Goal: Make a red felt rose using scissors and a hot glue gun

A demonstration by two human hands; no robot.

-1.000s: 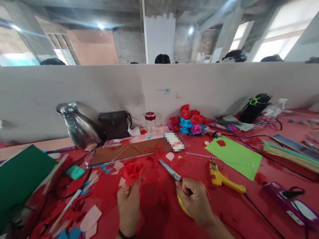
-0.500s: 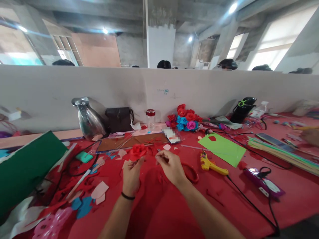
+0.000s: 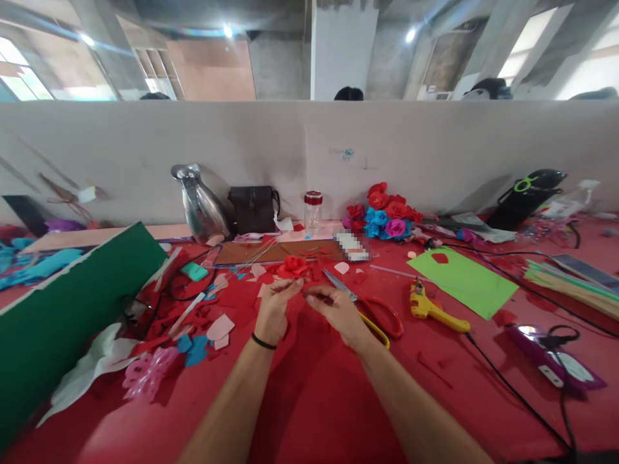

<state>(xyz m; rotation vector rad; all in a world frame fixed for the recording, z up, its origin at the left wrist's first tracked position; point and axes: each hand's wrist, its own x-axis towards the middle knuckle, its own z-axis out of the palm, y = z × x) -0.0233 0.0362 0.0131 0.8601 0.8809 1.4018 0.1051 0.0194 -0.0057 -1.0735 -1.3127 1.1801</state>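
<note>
Centre frame, scissors [image 3: 352, 296] lying close!
Left hand [image 3: 273, 314] pinches the red flower [image 3: 293, 265]; right hand [image 3: 334, 308] half-curled, contents unclear; one careless sweep could knock the scissors.

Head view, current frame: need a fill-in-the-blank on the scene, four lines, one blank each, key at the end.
1. The paper flower by the left hand is coloured ____.
2. The scissors beside the right hand have one red handle loop and one ____ handle loop.
3. In this view, the glue gun lies to the ____ of the scissors.
4. The sheet under a small red scrap is bright ____.

Missing words: red; yellow; right; green.
</note>
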